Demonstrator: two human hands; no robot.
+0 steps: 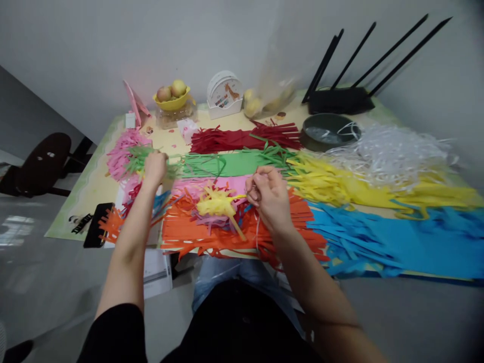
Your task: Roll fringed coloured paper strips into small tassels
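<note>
My left hand is closed low over the left side of the table, among green paper strips; what its fingers hold is hidden. My right hand is pinched shut at the middle, with a thin white string hanging below its fingers. Left of those fingertips is a bunch of yellow, pink and purple strips, its tip reaching toward them. Beneath it lies an orange fringed paper sheet. A green fringed sheet and a pink sheet lie behind.
Dark red, yellow and blue fringed sheets cover more of the table. White string is heaped right, beside a dark round tin. A router, fruit bowl and phone sit near the edges.
</note>
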